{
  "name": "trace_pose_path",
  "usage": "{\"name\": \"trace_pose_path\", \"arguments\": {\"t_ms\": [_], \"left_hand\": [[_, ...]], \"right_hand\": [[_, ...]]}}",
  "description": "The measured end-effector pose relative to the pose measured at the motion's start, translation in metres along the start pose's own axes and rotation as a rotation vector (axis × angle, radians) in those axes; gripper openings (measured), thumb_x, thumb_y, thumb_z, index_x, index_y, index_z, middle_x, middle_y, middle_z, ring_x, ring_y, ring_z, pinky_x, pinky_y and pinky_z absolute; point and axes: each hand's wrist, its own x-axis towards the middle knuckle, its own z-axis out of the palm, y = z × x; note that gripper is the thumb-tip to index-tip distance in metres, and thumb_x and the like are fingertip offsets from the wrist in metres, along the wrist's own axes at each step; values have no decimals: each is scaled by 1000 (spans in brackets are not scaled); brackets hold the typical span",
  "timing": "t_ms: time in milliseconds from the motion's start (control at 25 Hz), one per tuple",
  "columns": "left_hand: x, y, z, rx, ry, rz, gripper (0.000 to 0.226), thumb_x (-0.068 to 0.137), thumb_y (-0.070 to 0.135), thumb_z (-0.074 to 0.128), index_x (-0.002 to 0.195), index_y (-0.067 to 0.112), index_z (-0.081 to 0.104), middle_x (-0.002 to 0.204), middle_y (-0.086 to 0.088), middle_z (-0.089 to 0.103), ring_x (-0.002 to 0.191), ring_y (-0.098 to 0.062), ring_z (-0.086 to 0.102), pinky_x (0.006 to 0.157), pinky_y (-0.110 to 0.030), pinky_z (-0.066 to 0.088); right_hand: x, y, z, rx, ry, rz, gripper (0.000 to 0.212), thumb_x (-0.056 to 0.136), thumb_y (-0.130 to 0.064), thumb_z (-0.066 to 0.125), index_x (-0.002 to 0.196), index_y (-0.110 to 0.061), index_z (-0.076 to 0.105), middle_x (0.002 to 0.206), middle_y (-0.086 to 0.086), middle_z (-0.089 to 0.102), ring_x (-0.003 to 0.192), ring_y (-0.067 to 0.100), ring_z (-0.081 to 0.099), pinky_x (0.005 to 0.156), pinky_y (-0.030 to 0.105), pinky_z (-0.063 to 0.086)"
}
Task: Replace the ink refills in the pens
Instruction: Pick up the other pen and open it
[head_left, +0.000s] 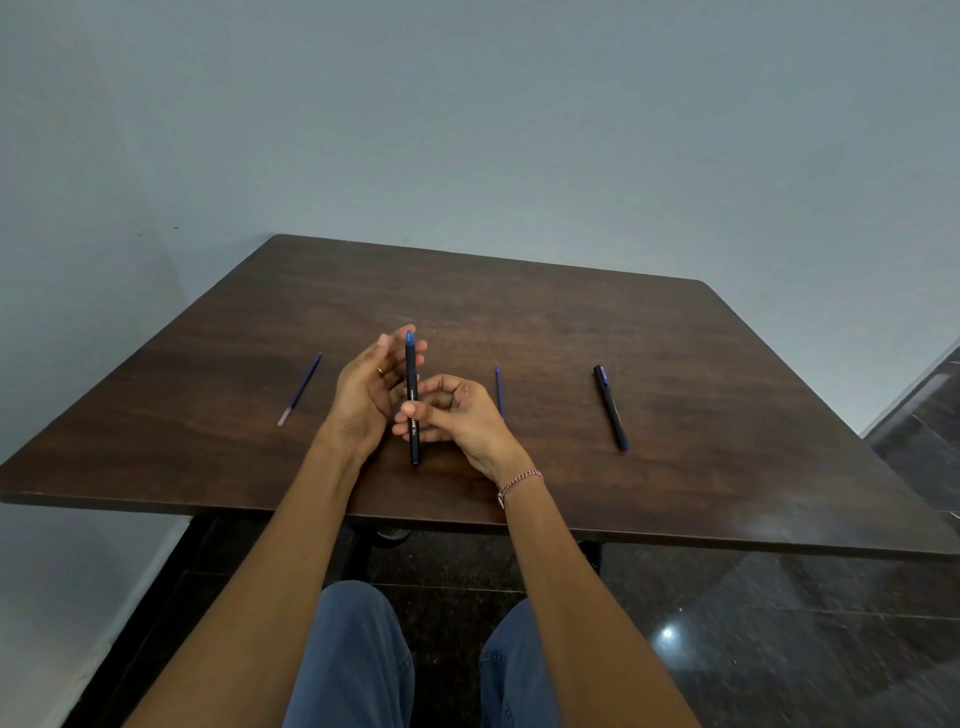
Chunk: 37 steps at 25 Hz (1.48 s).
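A black pen with a blue end (412, 374) stands nearly upright above the middle of the dark wooden table (519, 312). My right hand (457, 415) grips its lower half between thumb and fingers. My left hand (371, 389) is open just left of the pen, fingers spread beside its upper part; whether they touch it is unclear. A blue ink refill (300, 389) lies on the table to the left. Another blue refill (498, 387) lies just right of my right hand, partly hidden by it. A second black pen (611, 408) lies further right.
The table's near edge (675, 540) runs across just above my knees in blue trousers (353, 654). A grey wall stands behind and to the left. Dark glossy floor shows below and to the right.
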Motion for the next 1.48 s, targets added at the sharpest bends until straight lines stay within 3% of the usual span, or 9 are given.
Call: {"name": "trace_pose_path", "arguments": {"t_ms": [80,320,480,640,960,1080,1200,1280,1480], "left_hand": [[1,0,-1,-12,-10,-11,27,97,15,41,112,16,63,102,-1,72,92,-10,66,75,-22,54],[0,1,0,9,67,7,26,90,6,53,104,22,67,83,3,73,77,-7,67,66,-18,55],[0,0,-1,-11,27,60,35,81,5,62,111,23,63,93,0,68,84,-9,66,69,-19,55],[2,-1,-5,-158,-17,9,34,92,-1,46,118,14,61,109,-7,72,104,-18,67,77,-22,56],[3,-2,-5,-54,10,71,41,75,10,67,114,22,64,86,4,67,77,-8,64,70,-20,56],[4,-2,-6,-82,9,15,26,92,21,52,115,17,64,93,-1,71,86,-13,67,71,-22,56],[3,-1,-5,-119,-10,-30,30,98,9,38,114,12,63,97,-7,74,93,-17,70,74,-23,57],[2,0,-3,-87,16,-21,29,95,3,42,111,14,64,89,-4,75,83,-13,71,70,-21,57],[-1,2,-1,-35,26,12,26,85,9,59,107,22,67,82,2,71,75,-8,67,67,-20,56]], "right_hand": [[0,0,0,-1,-4,-3,17,83,-4,70,97,-10,63,82,10,74,74,23,73,68,31,59],[0,1,0,2,-12,-6,18,83,-3,70,98,-7,61,81,10,74,73,23,73,67,31,60],[-1,0,0,1,-19,-12,17,84,-2,69,99,-7,62,81,9,74,73,22,73,67,30,60],[-1,0,0,-10,-16,-18,17,84,-3,69,100,-6,62,81,9,73,73,22,73,68,30,60],[0,1,0,2,-28,1,18,82,-1,70,97,-9,64,81,9,74,74,23,73,69,31,60],[0,1,1,0,-17,-8,17,83,-1,70,97,-7,63,81,9,74,74,23,73,67,30,59],[-1,-1,1,-3,-4,-12,17,83,-1,69,98,-5,62,81,10,73,73,22,73,67,30,59],[-2,-2,2,-4,-4,-10,17,84,-1,69,98,-5,61,80,9,73,72,21,73,67,30,59],[-3,-3,3,-4,-6,-5,17,83,1,68,97,-7,61,78,8,73,71,21,73,67,30,60]]}}
